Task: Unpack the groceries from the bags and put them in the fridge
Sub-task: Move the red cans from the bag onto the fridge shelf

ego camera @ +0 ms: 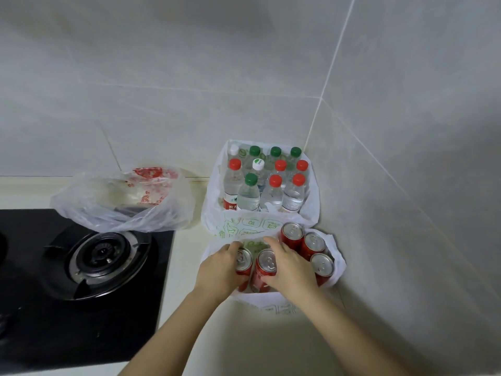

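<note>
Countertop (189, 278) bag (339, 264) holds red cans (314, 244), left grip (218, 270) and right grip (291, 267) each clasping one; bottles (271, 191) behind

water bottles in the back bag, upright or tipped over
Upright: the water bottles stand caps-up, packed together in the white bag.

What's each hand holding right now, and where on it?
Left hand grips the leftmost red can round its upper side; right hand grips the next can round its body.
</note>
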Motion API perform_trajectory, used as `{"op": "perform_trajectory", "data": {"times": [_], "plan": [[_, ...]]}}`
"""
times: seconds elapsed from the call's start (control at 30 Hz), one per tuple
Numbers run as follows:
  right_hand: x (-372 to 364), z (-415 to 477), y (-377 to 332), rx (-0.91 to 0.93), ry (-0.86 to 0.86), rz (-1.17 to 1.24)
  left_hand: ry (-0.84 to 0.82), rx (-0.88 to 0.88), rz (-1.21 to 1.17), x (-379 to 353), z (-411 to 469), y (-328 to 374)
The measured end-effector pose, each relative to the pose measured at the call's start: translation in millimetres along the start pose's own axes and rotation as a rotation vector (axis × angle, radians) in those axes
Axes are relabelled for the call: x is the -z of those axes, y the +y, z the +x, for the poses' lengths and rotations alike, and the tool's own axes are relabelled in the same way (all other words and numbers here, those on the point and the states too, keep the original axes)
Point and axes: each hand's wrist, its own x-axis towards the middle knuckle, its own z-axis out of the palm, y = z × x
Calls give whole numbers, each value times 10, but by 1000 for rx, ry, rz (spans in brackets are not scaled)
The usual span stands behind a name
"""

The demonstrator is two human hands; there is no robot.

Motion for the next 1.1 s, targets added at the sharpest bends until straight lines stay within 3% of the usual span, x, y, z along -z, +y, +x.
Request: {"op": "perform_trajectory", "data": {"times": [0.17, 0.37, 0.73, 1.1], "plan": [[-98, -15, 51, -17, 7, 199, 39, -11, -164, -107, -60, -65], [-433, -63, 182, -153, 14, 648, 25, 106, -721, -285, -72, -228], [-866, -39, 184, -316, -11, 749, -128, 173, -733, -713, 17, -474], [-685, -99, 67, -348, 98, 800, -42, 81, -808, -553, -42, -431]]}}
